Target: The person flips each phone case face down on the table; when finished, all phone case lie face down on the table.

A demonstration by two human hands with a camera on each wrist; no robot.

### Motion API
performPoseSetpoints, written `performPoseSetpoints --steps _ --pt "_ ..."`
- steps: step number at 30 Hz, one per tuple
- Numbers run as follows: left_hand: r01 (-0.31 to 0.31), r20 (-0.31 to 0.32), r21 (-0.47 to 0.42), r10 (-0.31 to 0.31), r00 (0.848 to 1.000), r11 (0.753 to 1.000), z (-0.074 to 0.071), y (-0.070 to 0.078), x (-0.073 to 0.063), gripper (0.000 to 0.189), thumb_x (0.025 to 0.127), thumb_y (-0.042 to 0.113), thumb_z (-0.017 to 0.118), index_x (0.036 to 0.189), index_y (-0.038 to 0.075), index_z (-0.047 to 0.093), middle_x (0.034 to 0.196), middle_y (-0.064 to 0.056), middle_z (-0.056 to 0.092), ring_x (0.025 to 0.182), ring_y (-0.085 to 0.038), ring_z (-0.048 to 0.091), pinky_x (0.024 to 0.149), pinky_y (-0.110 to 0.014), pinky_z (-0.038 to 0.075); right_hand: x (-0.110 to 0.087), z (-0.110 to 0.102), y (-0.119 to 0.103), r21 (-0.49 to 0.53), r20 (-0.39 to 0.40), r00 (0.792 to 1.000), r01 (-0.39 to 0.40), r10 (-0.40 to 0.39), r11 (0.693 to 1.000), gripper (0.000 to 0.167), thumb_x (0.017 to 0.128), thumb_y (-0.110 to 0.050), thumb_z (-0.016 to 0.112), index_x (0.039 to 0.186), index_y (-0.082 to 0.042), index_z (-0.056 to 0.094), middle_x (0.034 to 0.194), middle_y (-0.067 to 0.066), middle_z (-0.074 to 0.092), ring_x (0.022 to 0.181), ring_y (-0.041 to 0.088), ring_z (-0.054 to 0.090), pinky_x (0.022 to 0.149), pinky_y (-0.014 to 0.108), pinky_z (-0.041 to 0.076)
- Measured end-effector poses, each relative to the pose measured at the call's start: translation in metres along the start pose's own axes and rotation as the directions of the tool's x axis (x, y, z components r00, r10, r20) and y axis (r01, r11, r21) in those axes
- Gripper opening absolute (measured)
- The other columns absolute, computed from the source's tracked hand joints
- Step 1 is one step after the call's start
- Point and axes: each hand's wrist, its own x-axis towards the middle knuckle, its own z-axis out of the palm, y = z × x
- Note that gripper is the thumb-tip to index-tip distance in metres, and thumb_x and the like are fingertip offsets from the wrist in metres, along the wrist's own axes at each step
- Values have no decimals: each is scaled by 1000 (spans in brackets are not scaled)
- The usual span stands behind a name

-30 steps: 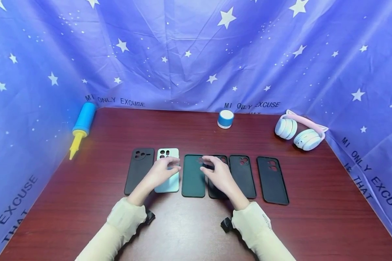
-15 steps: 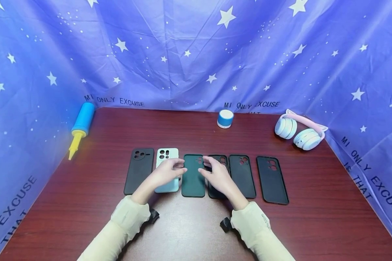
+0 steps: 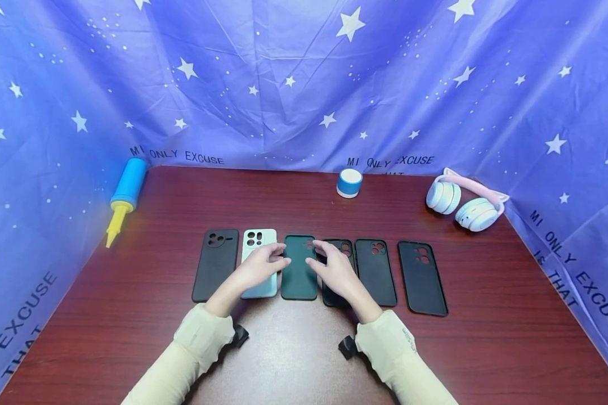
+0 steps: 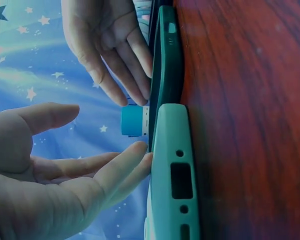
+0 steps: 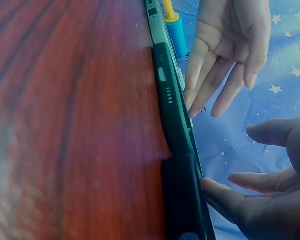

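Note:
A dark green phone case [image 3: 299, 275] lies between my two hands, in a row of phone cases on the table. My left hand [image 3: 260, 267] reaches over the mint-white case [image 3: 259, 288], its fingertips at the green case's left edge. Over the black case [image 3: 334, 296] on the other side, my right hand [image 3: 336, 270] has its fingertips by the green case's right edge. Thumbs stand apart from the fingers, which are fairly straight. Close up, the left wrist view shows the green case's end [image 4: 171, 65]; the right wrist view shows it too [image 5: 171, 100].
Another black case [image 3: 215, 270] lies at the row's left end, and two more black cases, the nearer [image 3: 376, 275] and the farther [image 3: 425, 284], to the right. Behind stand a blue-white round speaker [image 3: 349, 183], cat-ear headphones [image 3: 466, 202] and a blue-yellow hand pump [image 3: 128, 194].
The left hand has moved right to the green case's edge. The green case has shifted slightly away from me. The right hand has hardly moved.

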Motion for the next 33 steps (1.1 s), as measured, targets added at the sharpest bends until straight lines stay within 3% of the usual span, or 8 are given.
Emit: performPoseSetpoints --steps 8,16,26,33 --pt "10 46 -34 -8 999 999 -2 1 -1 55 100 23 50 146 -4 37 148 -24 42 139 -35 40 113 -49 37 0 -1 0 -3 18 1000 -5 5 1000 55 96 -26 60 144 -6 44 145 17 49 134 31 48 108 50 42" --pt "25 137 -203 3 991 979 -5 -1 -3 54 102 20 49 146 -6 33 150 -29 35 133 -39 47 108 -46 45 0 0 2 -3 28 1000 -13 13 1000 54 96 -26 60 144 -8 44 145 15 48 134 30 48 108 51 41" --pt "0 77 -151 11 997 989 -4 -2 -2 48 101 20 50 142 -2 42 142 -26 47 125 -37 54 105 -49 45 0 0 2 11 30 999 -23 23 1000 53 96 -27 59 144 -9 45 146 14 48 135 30 48 108 52 41" --pt "4 28 -219 2 1000 976 -3 -1 -1 46 101 17 50 142 -2 41 141 -25 47 129 -38 50 104 -47 47 0 0 1 12 30 999 -20 20 1000 53 96 -27 59 143 -9 45 146 14 48 134 30 48 108 52 41"
